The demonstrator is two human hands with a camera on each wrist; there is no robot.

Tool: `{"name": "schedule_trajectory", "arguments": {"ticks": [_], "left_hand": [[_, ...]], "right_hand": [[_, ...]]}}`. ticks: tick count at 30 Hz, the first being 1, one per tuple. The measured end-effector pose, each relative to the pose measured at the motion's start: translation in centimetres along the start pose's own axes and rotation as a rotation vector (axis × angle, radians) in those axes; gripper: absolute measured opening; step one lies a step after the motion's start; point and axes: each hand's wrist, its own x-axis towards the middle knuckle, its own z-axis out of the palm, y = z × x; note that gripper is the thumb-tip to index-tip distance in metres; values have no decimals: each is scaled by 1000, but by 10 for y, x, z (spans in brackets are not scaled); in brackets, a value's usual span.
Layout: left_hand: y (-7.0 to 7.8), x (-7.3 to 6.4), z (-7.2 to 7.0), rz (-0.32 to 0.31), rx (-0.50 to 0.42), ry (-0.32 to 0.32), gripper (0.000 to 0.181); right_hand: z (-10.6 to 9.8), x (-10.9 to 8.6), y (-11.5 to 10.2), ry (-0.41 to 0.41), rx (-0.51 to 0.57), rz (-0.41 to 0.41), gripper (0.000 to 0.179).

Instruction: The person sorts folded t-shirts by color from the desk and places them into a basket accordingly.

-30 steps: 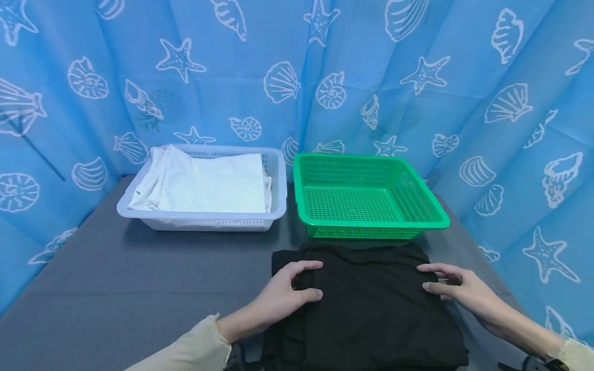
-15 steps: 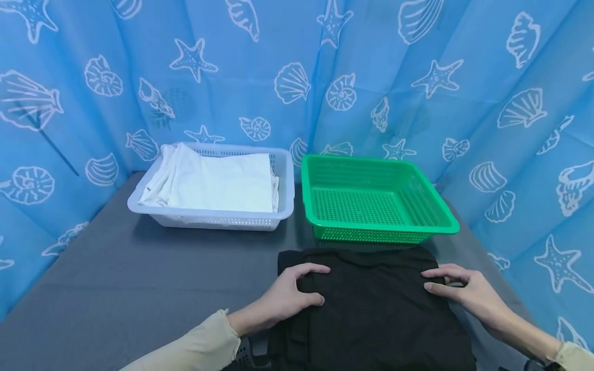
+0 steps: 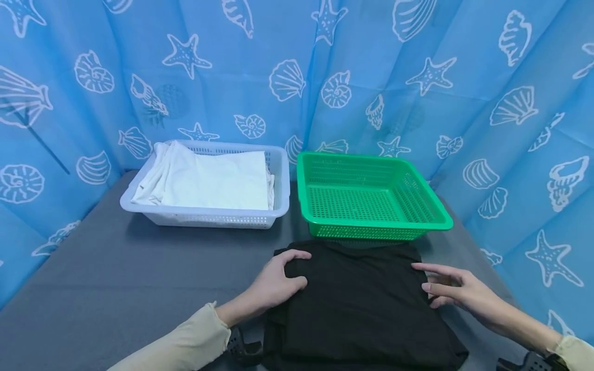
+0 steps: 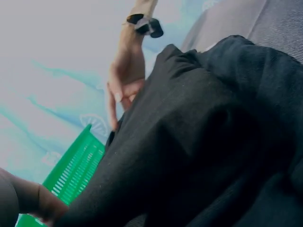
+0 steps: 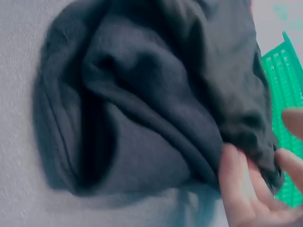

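Observation:
A folded black garment (image 3: 357, 304) lies at the front of the table, its layers wrinkled along the far edge. My left hand (image 3: 274, 283) grips its left side near the far corner, index finger and thumb over the top layer, the other fingers hidden. At the opposite side my right hand (image 3: 459, 291) touches the far right corner, index finger stretched over the cloth and thumb apart from it. In the right wrist view, fingertips (image 5: 229, 165) rest against the garment's edge, beside its loose, rounded folds. Raised dark cloth (image 4: 189, 137) fills much of the left wrist view.
Just beyond the garment stands a green perforated basket (image 3: 371, 229) with its mesh bottom showing. A white basket (image 3: 209, 219) to its left holds folded white cloth (image 3: 218, 180). Behind both hangs a blue curtain (image 3: 287, 41) with sea patterns. Grey cloth covers the table (image 3: 162, 278).
The garment's top layer has shifted left under my left hand, covering more of the layer below. My right hand has moved slightly left with the cloth's edge, its fingers more spread. The baskets stay put.

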Motion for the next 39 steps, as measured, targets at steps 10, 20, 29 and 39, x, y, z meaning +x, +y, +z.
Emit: {"name": "schedule_trajectory", "arguments": {"ticks": [10,20,29,39], "left_hand": [[2,-8,0,-33,27,9,57],[-6,-11,-1,-58,-92,-40,55],[-8,-7,-6,-87,-37,-45,48],[-8,-9,-1,-80,-28,-69,56]], "right_hand": [[-13,5,-4,-339,356,81,47],[3,18,3,-615,746,138,51],[1,22,-18,-454,583,295,51],[-5,18,-3,-585,749,200,51]]}}
